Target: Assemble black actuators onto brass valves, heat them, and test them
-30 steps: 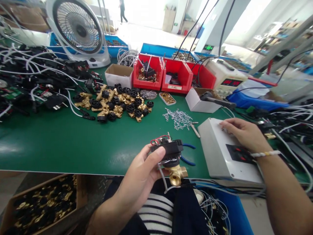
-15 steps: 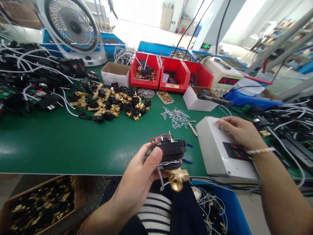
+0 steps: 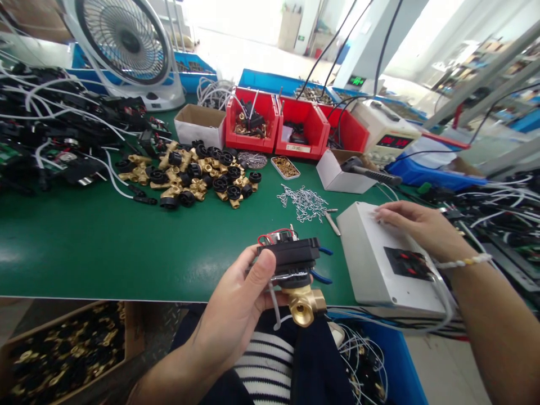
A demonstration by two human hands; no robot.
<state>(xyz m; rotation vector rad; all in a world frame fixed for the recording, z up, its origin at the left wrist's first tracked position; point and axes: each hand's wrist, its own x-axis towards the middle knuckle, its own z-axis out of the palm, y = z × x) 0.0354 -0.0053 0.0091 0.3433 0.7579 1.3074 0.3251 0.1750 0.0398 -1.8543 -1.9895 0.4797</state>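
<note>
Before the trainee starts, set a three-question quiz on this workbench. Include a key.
1. True or false: on the assembly in the left hand, the brass fitting sits above the black housing.
2. Which is the right hand at: (a) the fan, (b) the grey box, (c) a red bin?
3. Fill in the colour: the loose metal clips lie on a ____ tabletop.

Key: 1. False; the black housing is above the brass fitting. 2. b. 3. green.
</note>
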